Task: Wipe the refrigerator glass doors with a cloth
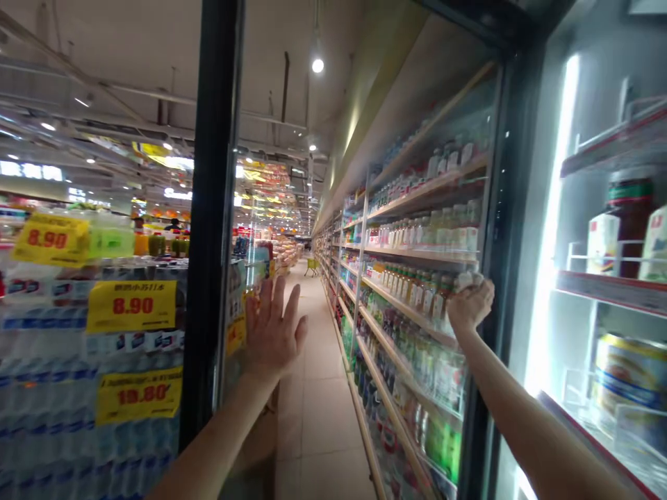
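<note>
My left hand is raised with its fingers spread, palm toward the glass door with a black frame; it looks to be on or very near the glass. Beyond the glass, bottles on shelves show through. My right hand is closed near the hinge-side black frame of the door. A small whitish thing shows at its fingers, too blurred to name. The door stands swung out from the lit cooler on the right.
Inside the cooler are cartons, a dark bottle and a large can on wire racks. Stacked bottled water with yellow price signs stands on the left. A tiled aisle leads to a distant shopping cart.
</note>
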`<control>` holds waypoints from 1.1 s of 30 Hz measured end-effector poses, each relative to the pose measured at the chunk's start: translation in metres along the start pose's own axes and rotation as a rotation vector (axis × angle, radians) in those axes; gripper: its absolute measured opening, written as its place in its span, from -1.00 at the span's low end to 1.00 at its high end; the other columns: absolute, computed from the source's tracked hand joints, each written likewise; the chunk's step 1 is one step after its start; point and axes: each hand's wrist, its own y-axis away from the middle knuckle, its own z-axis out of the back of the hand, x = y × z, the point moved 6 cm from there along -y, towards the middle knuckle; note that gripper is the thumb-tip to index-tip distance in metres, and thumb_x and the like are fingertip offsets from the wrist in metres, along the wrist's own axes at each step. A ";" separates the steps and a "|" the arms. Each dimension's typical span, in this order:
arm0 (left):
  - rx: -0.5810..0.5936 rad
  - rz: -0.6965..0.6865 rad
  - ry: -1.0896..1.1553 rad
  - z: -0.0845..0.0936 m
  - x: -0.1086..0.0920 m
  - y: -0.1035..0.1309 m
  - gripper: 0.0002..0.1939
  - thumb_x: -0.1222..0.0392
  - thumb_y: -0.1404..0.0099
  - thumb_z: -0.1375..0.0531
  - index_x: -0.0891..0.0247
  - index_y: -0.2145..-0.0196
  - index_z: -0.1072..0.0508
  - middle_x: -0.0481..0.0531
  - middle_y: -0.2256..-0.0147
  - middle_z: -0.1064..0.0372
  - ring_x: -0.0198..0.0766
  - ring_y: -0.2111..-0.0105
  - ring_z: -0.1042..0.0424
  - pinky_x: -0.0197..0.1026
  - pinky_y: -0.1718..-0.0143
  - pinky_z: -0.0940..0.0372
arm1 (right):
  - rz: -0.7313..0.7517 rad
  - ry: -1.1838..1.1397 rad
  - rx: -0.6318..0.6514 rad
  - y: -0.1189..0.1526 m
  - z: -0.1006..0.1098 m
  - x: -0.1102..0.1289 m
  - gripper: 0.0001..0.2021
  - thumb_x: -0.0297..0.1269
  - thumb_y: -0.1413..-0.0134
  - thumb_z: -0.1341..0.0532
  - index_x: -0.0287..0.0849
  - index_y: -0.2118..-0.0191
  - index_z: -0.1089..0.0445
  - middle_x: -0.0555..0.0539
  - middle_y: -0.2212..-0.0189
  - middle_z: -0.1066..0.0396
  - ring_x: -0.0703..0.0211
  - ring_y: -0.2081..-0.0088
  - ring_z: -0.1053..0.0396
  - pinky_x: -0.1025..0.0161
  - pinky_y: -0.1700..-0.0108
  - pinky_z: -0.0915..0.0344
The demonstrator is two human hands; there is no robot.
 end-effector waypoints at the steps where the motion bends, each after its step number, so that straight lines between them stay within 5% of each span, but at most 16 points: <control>1: -0.004 -0.004 -0.004 0.001 0.000 0.002 -0.33 0.17 -0.29 -0.07 0.22 -0.28 0.09 0.18 -0.29 0.19 -0.01 -0.30 0.22 0.16 -0.27 0.29 | 0.022 -0.009 0.003 0.006 -0.002 0.008 -0.56 -0.34 -0.02 0.06 -0.34 -0.05 -0.20 -0.44 -0.07 -0.19 -0.18 -0.14 -0.12 -0.19 -0.10 -0.06; 3: -0.007 -0.011 0.003 0.001 0.000 0.004 -0.31 0.17 -0.28 -0.07 0.20 -0.29 0.14 0.17 -0.30 0.23 0.00 -0.30 0.21 0.17 -0.27 0.28 | 0.172 -0.041 0.055 0.031 -0.009 0.046 -0.57 -0.33 -0.05 0.06 -0.25 -0.06 -0.20 -0.34 -0.12 -0.18 -0.12 -0.19 -0.08 -0.17 -0.13 -0.05; 6: -0.007 0.004 0.032 -0.002 0.004 0.004 -0.29 0.15 -0.29 -0.07 0.16 -0.30 0.18 0.16 -0.30 0.21 0.00 -0.29 0.20 0.18 -0.27 0.26 | 0.713 -0.105 0.277 0.087 -0.021 0.125 -0.57 -0.33 -0.08 0.01 -0.11 -0.10 -0.20 -0.20 -0.18 -0.14 -0.01 -0.27 0.04 -0.13 -0.21 0.05; 9: -0.004 0.015 0.043 -0.008 0.007 0.004 -0.29 0.15 -0.29 -0.08 0.15 -0.30 0.17 0.16 -0.29 0.17 -0.03 -0.29 0.19 0.17 -0.27 0.25 | 1.038 -0.113 0.391 0.108 -0.022 0.150 -0.58 -0.35 -0.08 -0.02 -0.03 -0.08 -0.23 -0.10 -0.18 -0.17 0.07 -0.28 0.06 -0.08 -0.26 0.15; 11: 0.000 0.012 0.038 -0.011 0.008 0.005 -0.31 0.14 -0.29 -0.07 0.15 -0.29 0.15 0.16 -0.29 0.16 -0.03 -0.29 0.19 0.16 -0.27 0.25 | 0.896 -0.055 0.358 0.073 -0.024 0.131 -0.59 -0.33 -0.09 0.00 -0.05 -0.08 -0.25 -0.11 -0.18 -0.17 0.05 -0.27 0.02 -0.11 -0.25 0.14; 14: 0.014 0.017 0.027 -0.015 0.009 0.005 -0.34 0.14 -0.30 -0.05 0.17 -0.29 0.11 0.18 -0.28 0.14 -0.02 -0.30 0.20 0.17 -0.26 0.24 | 0.427 0.043 0.214 -0.003 -0.025 0.080 -0.53 -0.30 -0.13 0.09 -0.30 -0.14 -0.19 -0.35 -0.17 -0.13 -0.09 -0.23 -0.04 -0.18 -0.18 0.03; 17: 0.016 0.028 0.047 -0.017 0.010 0.006 -0.36 0.14 -0.30 -0.05 0.18 -0.28 0.08 0.19 -0.28 0.11 -0.01 -0.29 0.18 0.18 -0.27 0.25 | 0.226 0.068 0.112 -0.027 -0.023 0.065 -0.46 -0.30 -0.15 0.18 -0.56 -0.16 -0.10 -0.59 -0.13 -0.08 -0.23 -0.21 -0.04 -0.25 -0.11 -0.02; 20: 0.009 0.035 0.090 -0.020 0.012 0.006 -0.37 0.13 -0.30 -0.05 0.16 -0.28 0.06 0.15 -0.29 0.13 0.01 -0.28 0.14 0.17 -0.27 0.27 | 0.468 0.047 0.221 0.017 -0.027 0.098 -0.53 -0.29 -0.14 0.08 -0.22 -0.16 -0.18 -0.30 -0.19 -0.11 -0.08 -0.24 -0.02 -0.16 -0.18 0.02; 22: -0.007 0.032 0.103 -0.022 0.014 0.006 -0.37 0.13 -0.30 -0.06 0.15 -0.28 0.06 0.14 -0.29 0.14 0.02 -0.28 0.13 0.17 -0.27 0.27 | 0.879 0.005 0.379 0.069 -0.028 0.125 -0.55 -0.30 -0.12 0.01 -0.05 -0.15 -0.19 -0.13 -0.21 -0.13 0.02 -0.26 0.02 -0.11 -0.24 0.08; 24: -0.023 0.020 0.100 -0.023 0.015 0.006 -0.36 0.12 -0.30 -0.06 0.14 -0.28 0.07 0.16 -0.28 0.11 0.00 -0.28 0.14 0.17 -0.27 0.26 | 1.138 -0.021 0.460 0.101 -0.023 0.127 -0.55 -0.31 -0.10 -0.03 0.02 -0.14 -0.20 -0.08 -0.20 -0.14 0.06 -0.27 0.04 -0.09 -0.26 0.12; 25: -0.025 0.018 0.092 -0.024 0.015 0.007 -0.36 0.12 -0.30 -0.06 0.15 -0.28 0.07 0.17 -0.28 0.10 -0.01 -0.28 0.14 0.17 -0.27 0.25 | 1.127 -0.016 0.450 0.099 -0.020 0.118 -0.55 -0.31 -0.09 -0.04 0.04 -0.13 -0.21 -0.08 -0.19 -0.15 0.07 -0.27 0.04 -0.10 -0.26 0.13; 30: -0.002 0.019 0.048 -0.028 0.015 0.006 -0.34 0.13 -0.29 -0.06 0.18 -0.28 0.09 0.21 -0.28 0.12 0.00 -0.29 0.19 0.19 -0.26 0.25 | 0.319 0.112 0.175 0.014 -0.009 0.031 -0.50 -0.32 -0.12 0.08 -0.18 -0.20 -0.10 -0.32 -0.20 -0.10 -0.10 -0.24 -0.02 -0.25 -0.13 -0.04; 33: -0.009 0.017 0.060 -0.028 0.014 0.006 -0.33 0.13 -0.29 -0.07 0.18 -0.29 0.10 0.21 -0.28 0.13 0.00 -0.29 0.19 0.20 -0.26 0.24 | 0.259 0.119 0.143 0.023 -0.006 0.027 -0.49 -0.31 -0.14 0.09 -0.19 -0.23 -0.05 -0.35 -0.20 -0.07 -0.13 -0.25 -0.01 -0.28 -0.11 -0.05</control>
